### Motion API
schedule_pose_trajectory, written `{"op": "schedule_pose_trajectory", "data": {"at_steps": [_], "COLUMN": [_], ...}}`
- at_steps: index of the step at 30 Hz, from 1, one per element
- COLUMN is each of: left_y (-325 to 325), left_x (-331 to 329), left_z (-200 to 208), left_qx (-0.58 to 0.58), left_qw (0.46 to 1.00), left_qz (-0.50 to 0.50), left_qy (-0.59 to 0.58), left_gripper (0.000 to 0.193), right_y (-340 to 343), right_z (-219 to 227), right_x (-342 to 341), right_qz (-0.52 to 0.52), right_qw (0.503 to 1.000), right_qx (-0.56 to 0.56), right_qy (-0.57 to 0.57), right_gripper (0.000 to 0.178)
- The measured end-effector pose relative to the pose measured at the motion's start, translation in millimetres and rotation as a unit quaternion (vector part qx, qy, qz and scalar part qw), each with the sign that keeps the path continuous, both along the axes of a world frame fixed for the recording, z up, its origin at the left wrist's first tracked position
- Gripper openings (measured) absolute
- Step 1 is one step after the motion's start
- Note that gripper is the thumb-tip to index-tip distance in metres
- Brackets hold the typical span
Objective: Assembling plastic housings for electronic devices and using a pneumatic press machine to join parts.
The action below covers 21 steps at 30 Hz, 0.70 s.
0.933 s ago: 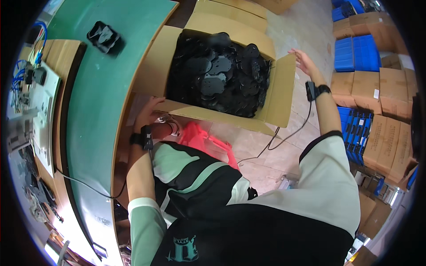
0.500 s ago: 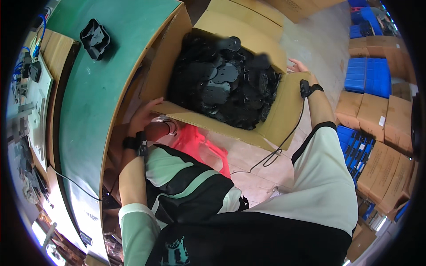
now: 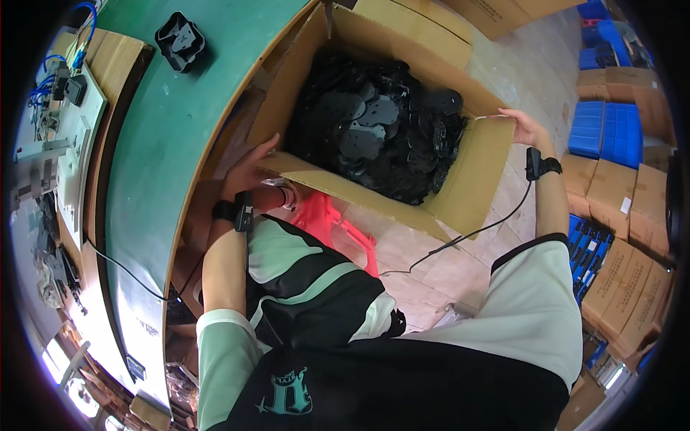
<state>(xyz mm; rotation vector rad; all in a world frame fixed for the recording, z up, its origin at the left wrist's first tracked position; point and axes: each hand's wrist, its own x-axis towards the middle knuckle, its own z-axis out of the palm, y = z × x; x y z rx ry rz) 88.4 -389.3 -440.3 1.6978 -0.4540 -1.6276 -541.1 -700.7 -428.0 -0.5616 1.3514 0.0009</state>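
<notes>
An open cardboard box (image 3: 474, 169) stands in front of me, tilted in view, with a heap of thin black plates (image 3: 366, 136) inside. The plates have rounded outlines, and several show small holes. My right hand (image 3: 526, 128) grips the box's right edge near the far corner, fingers on the rim. At the near left corner my left hand (image 3: 248, 169) holds the side of the box; its thumb or a fingertip shows at the rim, and the other fingers are partly hidden. Each wrist wears a black strap with a small cabled device.
A green-topped table (image 3: 162, 136) runs along the left, with a black tray-like part (image 3: 180, 43) on it. Beneath the box's near edge is a pink-red plastic stool (image 3: 334, 223). Cardboard cartons (image 3: 625, 280) and blue crates (image 3: 607, 131) are stacked at the right.
My right hand has moved from behind the box's right side, fingers spread, onto its rim. The box's far wall now shows higher. Two blurred plates near the far side now lie sharp in the heap.
</notes>
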Motion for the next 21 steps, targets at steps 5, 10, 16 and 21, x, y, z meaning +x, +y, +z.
{"op": "schedule_pose_trajectory", "data": {"at_steps": [5, 10, 16, 21], "left_y": [8, -6, -22, -17], "left_x": [18, 0, -18, -26], "left_z": [-29, -8, 6, -1], "left_qx": [-0.115, 0.005, 0.074, 0.004], "left_qw": [0.989, 0.995, 0.973, 0.874], "left_qz": [-0.091, 0.023, -0.035, -0.168], "left_qy": [0.025, 0.094, -0.216, -0.457], "left_gripper": [0.059, 0.06, 0.068, 0.066], "right_y": [26, 38, 34, 64], "right_z": [18, -11, -8, -19], "right_x": [35, 4, 29, 30], "right_qz": [0.168, 0.21, 0.094, 0.16], "right_qw": [0.925, 0.788, 0.871, 0.712], "right_qx": [-0.22, -0.438, -0.305, -0.494], "right_qy": [0.259, 0.378, 0.373, 0.472], "right_gripper": [0.056, 0.05, 0.052, 0.055]}}
